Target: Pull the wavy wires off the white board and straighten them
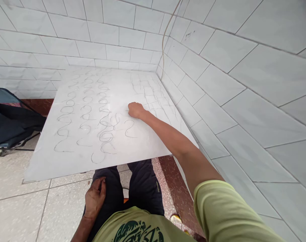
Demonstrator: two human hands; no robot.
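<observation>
A large white sheet or board (121,92) lies in front of me, marked with dark, thin lines. My right hand (135,110) is closed in a fist against its surface, right of centre; whatever the fingers hold, if anything, is hidden. Just below that fist is a curved stroke like a figure 2 (130,129). Columns of similar looping marks (87,116) run down the left and middle, and a brick-like grid of lines (153,92) covers the right side. My left hand (96,198) rests on my thigh, its fingers curled together with nothing visible in them.
Pale tiled walls (233,101) meet in a corner behind and right of the board. A cable (163,43) hangs down that corner. At the left stands a folding chair (5,95) with dark cloth (14,122) over it. Speckled tile floor (19,205) shows below.
</observation>
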